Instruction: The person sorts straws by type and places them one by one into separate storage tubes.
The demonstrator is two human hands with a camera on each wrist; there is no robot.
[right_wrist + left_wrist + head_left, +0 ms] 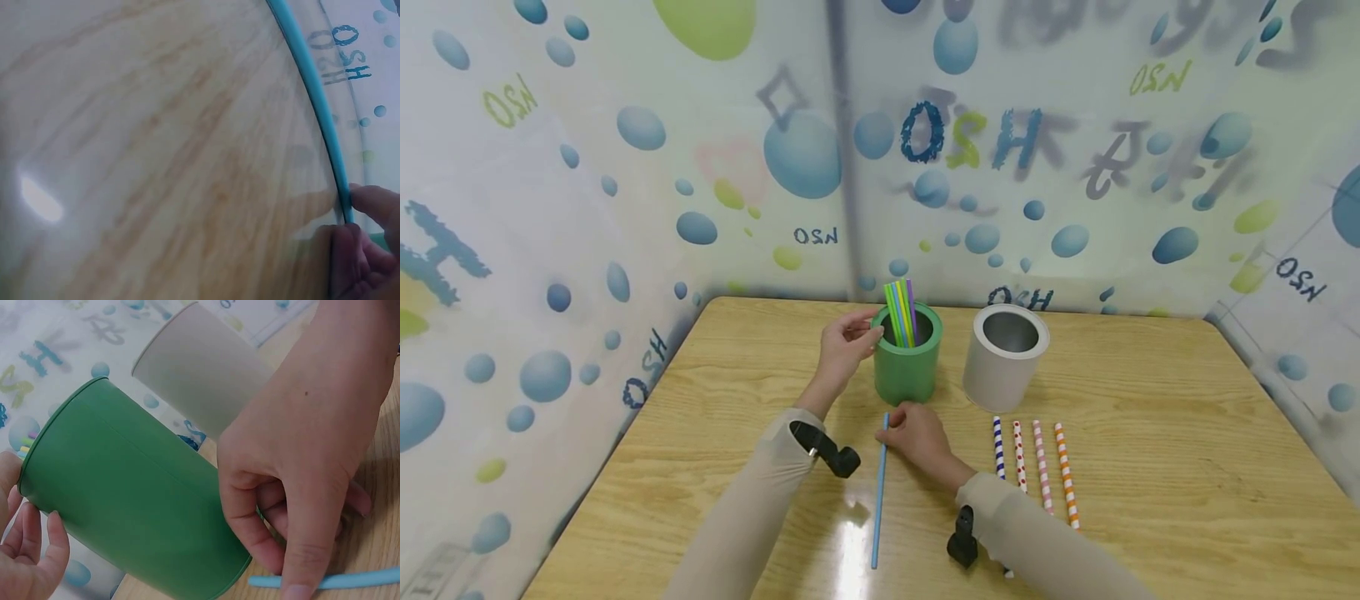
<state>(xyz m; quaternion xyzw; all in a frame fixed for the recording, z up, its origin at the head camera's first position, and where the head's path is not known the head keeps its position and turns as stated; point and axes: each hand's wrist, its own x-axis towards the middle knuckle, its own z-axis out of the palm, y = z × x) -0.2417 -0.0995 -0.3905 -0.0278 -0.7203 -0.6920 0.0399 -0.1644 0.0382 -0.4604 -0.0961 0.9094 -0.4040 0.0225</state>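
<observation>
One slender blue straw (879, 500), cylindrical green cup (906, 375)

The person wears long sleeves in a plain light beige, the left sleeve (748, 508) and the right sleeve (1037, 533) alike, with soft creases in the cloth. They reach to the wrists, so the left hand (841, 354) and right hand (919, 435) are bare. Each wrist carries a small black device, the left device (844, 461) rounded at its end with a tiny bright glint beside it, the right device (962, 546) compact and blocky
</observation>
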